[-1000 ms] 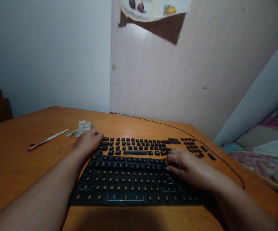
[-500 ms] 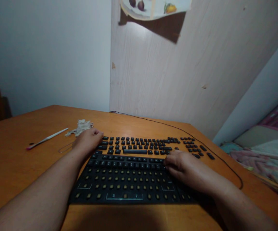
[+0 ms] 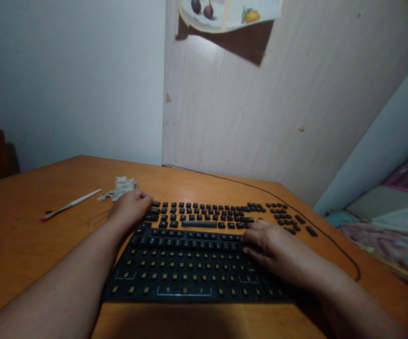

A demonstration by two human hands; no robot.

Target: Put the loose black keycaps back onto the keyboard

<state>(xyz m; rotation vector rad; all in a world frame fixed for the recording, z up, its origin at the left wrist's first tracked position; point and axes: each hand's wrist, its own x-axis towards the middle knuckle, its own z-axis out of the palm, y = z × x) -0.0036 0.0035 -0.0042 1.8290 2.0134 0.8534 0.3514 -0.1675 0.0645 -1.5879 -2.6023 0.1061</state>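
A black keyboard (image 3: 190,263) lies in front of me. Its two upper rows carry keycaps, while the lower rows show bare brownish key stems. Loose black keycaps (image 3: 204,209) are laid out in rows behind it, with a long space bar keycap (image 3: 199,224) among them. My left hand (image 3: 131,206) rests on the desk at the left end of these rows, fingers curled closed; what they hold, if anything, is hidden. At the right end of the number row, my right hand (image 3: 267,242) is on the keyboard with fingers bent together. Its fingertips are mostly hidden.
On the wooden desk (image 3: 59,174) to the left are a crumpled whitish cloth (image 3: 121,187), a slim white tool (image 3: 73,204) with a pink tip, and a bent wire (image 3: 96,218). A black cable (image 3: 225,178) runs behind the keycaps and down the right side.
The view has shifted very slightly. Both hands stay in the same places on the desk and keyboard, and the keycaps look unchanged.
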